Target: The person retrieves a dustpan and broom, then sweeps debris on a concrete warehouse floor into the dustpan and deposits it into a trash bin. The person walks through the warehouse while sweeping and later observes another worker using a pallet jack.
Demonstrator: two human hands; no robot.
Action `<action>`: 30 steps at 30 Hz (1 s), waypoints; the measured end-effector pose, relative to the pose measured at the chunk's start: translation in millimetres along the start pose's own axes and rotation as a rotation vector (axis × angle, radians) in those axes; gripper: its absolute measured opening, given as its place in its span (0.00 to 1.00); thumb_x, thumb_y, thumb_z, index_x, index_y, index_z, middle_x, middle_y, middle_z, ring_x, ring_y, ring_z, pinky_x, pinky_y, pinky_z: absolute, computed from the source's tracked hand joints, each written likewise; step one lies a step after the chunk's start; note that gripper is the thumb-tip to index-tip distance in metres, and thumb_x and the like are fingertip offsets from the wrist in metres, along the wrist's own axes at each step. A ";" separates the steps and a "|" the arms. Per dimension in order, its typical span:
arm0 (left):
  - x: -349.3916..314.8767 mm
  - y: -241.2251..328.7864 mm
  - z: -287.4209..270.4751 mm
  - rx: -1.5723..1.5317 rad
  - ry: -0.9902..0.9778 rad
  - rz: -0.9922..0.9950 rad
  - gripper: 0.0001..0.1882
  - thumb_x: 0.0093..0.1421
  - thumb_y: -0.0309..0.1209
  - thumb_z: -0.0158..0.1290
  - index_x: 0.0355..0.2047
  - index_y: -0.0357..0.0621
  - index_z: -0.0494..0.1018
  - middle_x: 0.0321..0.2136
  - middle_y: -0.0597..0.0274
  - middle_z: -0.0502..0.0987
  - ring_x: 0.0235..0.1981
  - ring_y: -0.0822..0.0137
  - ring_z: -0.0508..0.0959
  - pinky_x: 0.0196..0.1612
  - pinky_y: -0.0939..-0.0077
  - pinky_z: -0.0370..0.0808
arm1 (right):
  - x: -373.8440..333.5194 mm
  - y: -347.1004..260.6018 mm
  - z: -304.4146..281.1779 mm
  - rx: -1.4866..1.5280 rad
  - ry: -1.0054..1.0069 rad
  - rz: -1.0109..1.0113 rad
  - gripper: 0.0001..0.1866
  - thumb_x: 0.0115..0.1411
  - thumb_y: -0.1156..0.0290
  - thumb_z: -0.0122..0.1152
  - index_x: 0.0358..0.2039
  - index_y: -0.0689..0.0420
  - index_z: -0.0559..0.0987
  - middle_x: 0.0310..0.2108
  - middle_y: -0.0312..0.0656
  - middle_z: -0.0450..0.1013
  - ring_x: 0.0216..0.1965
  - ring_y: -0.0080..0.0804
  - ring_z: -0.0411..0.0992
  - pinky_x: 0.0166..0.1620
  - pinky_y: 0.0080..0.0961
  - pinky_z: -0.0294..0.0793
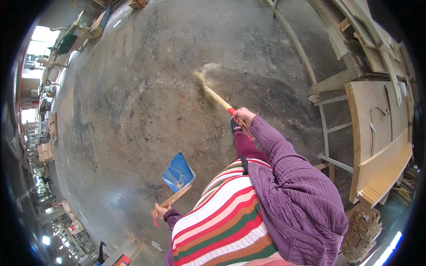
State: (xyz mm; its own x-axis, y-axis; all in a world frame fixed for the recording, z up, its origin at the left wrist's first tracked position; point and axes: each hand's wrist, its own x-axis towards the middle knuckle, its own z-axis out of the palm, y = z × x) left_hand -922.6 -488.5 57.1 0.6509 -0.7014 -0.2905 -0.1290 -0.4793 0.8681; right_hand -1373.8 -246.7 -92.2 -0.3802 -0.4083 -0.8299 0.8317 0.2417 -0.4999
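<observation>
A pale broom, its blurred bristles perhaps straw, slants well beyond a blue, wooden-handled dustpan

kinda dim floor | blown-out windows far left of right hand | broom head motion-blurred beyond it | edges bent

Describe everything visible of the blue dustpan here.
The blue dustpan has pale streaks across its flat face and a wooden-looking handle along its near edge, with a red loop at the handle's end. The left hand grips the handle near that loop. Whether the pan touches the floor is unclear.
</observation>
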 end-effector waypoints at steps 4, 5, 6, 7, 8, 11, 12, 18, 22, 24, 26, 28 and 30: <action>-13.0 32.0 7.2 0.016 0.129 -0.095 0.35 0.39 0.38 0.61 0.47 0.45 0.58 0.43 0.51 0.63 0.39 0.50 0.69 0.31 0.55 0.76 | -1.2 -58.6 -19.4 -0.118 -0.094 -0.263 0.26 0.39 0.80 0.56 0.44 0.61 0.69 0.23 0.37 0.68 0.17 0.22 0.66 0.18 0.19 0.65; -14.7 38.1 13.0 0.014 0.154 -0.119 0.35 0.39 0.38 0.61 0.47 0.45 0.58 0.43 0.51 0.63 0.39 0.50 0.69 0.31 0.55 0.75 | -11.8 -72.0 -34.7 -0.162 -0.025 -0.302 0.26 0.40 0.79 0.55 0.45 0.59 0.69 0.24 0.36 0.68 0.18 0.22 0.66 0.18 0.20 0.65; -17.4 43.3 21.9 0.015 0.167 -0.148 0.35 0.39 0.38 0.61 0.47 0.45 0.58 0.43 0.51 0.63 0.39 0.50 0.69 0.31 0.55 0.75 | -19.4 -83.3 -55.8 -0.290 0.045 -0.393 0.28 0.41 0.76 0.56 0.47 0.56 0.68 0.26 0.37 0.70 0.20 0.22 0.67 0.22 0.20 0.67; -19.9 49.1 33.5 0.014 0.173 -0.176 0.35 0.39 0.38 0.61 0.47 0.45 0.58 0.43 0.51 0.63 0.39 0.50 0.69 0.31 0.55 0.75 | -25.5 -90.3 -83.6 -0.659 0.304 -0.471 0.28 0.42 0.72 0.54 0.49 0.51 0.66 0.30 0.43 0.72 0.26 0.32 0.72 0.29 0.27 0.70; -21.2 54.7 43.3 0.015 0.187 -0.190 0.35 0.39 0.38 0.61 0.47 0.46 0.58 0.43 0.52 0.63 0.39 0.50 0.69 0.31 0.56 0.75 | -34.0 -97.2 -109.5 -1.035 0.577 -0.545 0.28 0.44 0.67 0.51 0.50 0.48 0.65 0.36 0.49 0.72 0.36 0.43 0.72 0.38 0.36 0.69; -23.2 67.3 70.0 0.005 0.233 -0.216 0.35 0.39 0.38 0.61 0.47 0.46 0.58 0.43 0.52 0.63 0.39 0.51 0.69 0.30 0.56 0.75 | -38.1 -128.2 -147.2 -1.098 0.804 -0.185 0.24 0.48 0.69 0.45 0.49 0.51 0.63 0.37 0.56 0.70 0.40 0.52 0.69 0.42 0.42 0.67; -22.9 71.9 80.4 0.006 0.241 -0.231 0.35 0.39 0.38 0.61 0.47 0.47 0.58 0.43 0.52 0.63 0.39 0.51 0.69 0.30 0.56 0.75 | -25.7 -139.6 -146.7 -1.078 0.831 -0.155 0.22 0.46 0.71 0.47 0.45 0.61 0.65 0.35 0.58 0.70 0.41 0.50 0.69 0.42 0.36 0.67; 2.8 94.1 153.4 0.021 0.269 -0.317 0.35 0.38 0.38 0.61 0.47 0.48 0.58 0.43 0.53 0.64 0.38 0.51 0.69 0.29 0.56 0.75 | 82.1 -212.1 -42.4 -0.644 0.497 0.206 0.07 0.45 0.72 0.48 0.27 0.58 0.68 0.16 0.38 0.63 0.16 0.33 0.65 0.17 0.33 0.61; 40.5 110.8 203.8 0.042 0.285 -0.387 0.36 0.38 0.38 0.61 0.47 0.49 0.58 0.43 0.54 0.64 0.38 0.52 0.69 0.29 0.56 0.74 | 167.9 -203.2 131.6 -0.807 0.087 -0.005 0.03 0.45 0.72 0.48 0.18 0.56 0.68 0.12 0.33 0.62 0.10 0.23 0.59 0.12 0.26 0.55; 65.7 127.6 243.8 0.041 0.244 -0.415 0.36 0.38 0.38 0.62 0.47 0.49 0.58 0.43 0.54 0.64 0.38 0.52 0.69 0.29 0.57 0.74 | 216.3 -222.4 213.2 -0.654 -0.031 0.087 0.03 0.45 0.74 0.50 0.19 0.58 0.69 0.11 0.34 0.61 0.10 0.24 0.59 0.11 0.23 0.55; 96.4 152.3 286.1 0.040 0.213 -0.434 0.36 0.38 0.38 0.62 0.47 0.50 0.58 0.43 0.54 0.64 0.38 0.52 0.69 0.29 0.57 0.74 | 259.7 -256.2 287.4 -0.712 -0.110 0.085 0.05 0.45 0.75 0.51 0.25 0.61 0.70 0.12 0.34 0.61 0.10 0.22 0.59 0.10 0.20 0.55; 128.3 174.4 307.8 0.032 0.243 -0.422 0.36 0.38 0.39 0.62 0.47 0.50 0.58 0.43 0.55 0.64 0.38 0.52 0.69 0.28 0.57 0.74 | 276.6 -291.4 354.1 -0.562 -0.179 -0.060 0.12 0.44 0.78 0.49 0.33 0.60 0.70 0.14 0.34 0.64 0.10 0.22 0.60 0.11 0.22 0.56; 154.7 200.7 338.7 0.023 0.238 -0.432 0.36 0.38 0.39 0.62 0.47 0.51 0.58 0.43 0.55 0.64 0.38 0.52 0.69 0.28 0.57 0.74 | 288.8 -326.0 373.7 -0.512 -0.253 -0.173 0.27 0.41 0.79 0.51 0.47 0.55 0.67 0.17 0.33 0.63 0.12 0.18 0.60 0.11 0.17 0.56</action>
State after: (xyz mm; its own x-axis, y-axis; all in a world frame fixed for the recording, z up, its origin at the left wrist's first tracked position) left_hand -1101.2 -871.9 50.0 0.8008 -0.2974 -0.5199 0.1758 -0.7130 0.6787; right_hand -1603.4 -772.3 -76.3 -0.3322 -0.6615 -0.6724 0.4416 0.5208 -0.7306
